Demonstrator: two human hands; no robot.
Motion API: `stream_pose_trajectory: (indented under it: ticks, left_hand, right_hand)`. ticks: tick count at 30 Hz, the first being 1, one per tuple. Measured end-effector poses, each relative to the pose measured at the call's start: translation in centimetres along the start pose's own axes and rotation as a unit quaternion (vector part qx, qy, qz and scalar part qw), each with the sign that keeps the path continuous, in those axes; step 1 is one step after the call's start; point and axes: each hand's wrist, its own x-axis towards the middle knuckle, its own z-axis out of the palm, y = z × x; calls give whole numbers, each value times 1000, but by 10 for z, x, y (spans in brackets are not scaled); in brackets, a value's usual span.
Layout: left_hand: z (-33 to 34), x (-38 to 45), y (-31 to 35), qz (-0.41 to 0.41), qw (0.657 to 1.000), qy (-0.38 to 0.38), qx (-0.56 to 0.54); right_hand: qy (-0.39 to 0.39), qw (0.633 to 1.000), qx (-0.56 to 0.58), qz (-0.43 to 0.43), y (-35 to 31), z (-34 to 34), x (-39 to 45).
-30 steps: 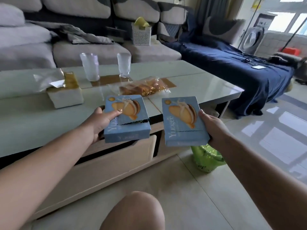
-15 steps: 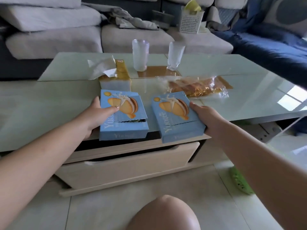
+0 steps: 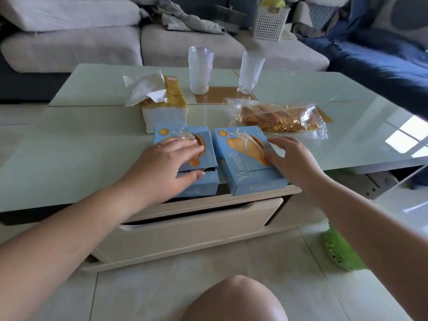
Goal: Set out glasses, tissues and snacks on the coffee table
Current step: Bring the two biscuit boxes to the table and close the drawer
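Bright daylight from the right; window glare on the glossy surface (image 3: 403, 137). Wide-angle bending at the edges. Slight motion blur on glasses (image 3: 200, 70) and left hand (image 3: 166, 165).

The 2 blue boxes (image 3: 247, 158) now lie on the coffee table (image 3: 69, 158), grips released, hands flat on top.

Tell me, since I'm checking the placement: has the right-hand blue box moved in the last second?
Yes. The right blue box was held off the coffee table's near edge; it now lies on the glass, nearer the snack bag, under the right hand.
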Motion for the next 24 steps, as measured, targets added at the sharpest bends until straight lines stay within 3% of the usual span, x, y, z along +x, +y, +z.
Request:
stream_pose_trajectory:
  ticks: [3,6,20,24]
  left_hand:
    - [6,-10,9,0,996,-72,54]
    - [9,-10,13,-5,995,-71,71]
    - [26,21,20,-38,982,-101,154]
    - [22,22,21,-31,995,-57,78]
  right_hand:
    - [-18,992,-13,-124,2,-9,-31]
    - [-74,979,-85,-168,9,-10,-49]
    - [-70,978,-112,-162,8,0,-18]
    - [-71,985,-50,-150,6,-7,-21]
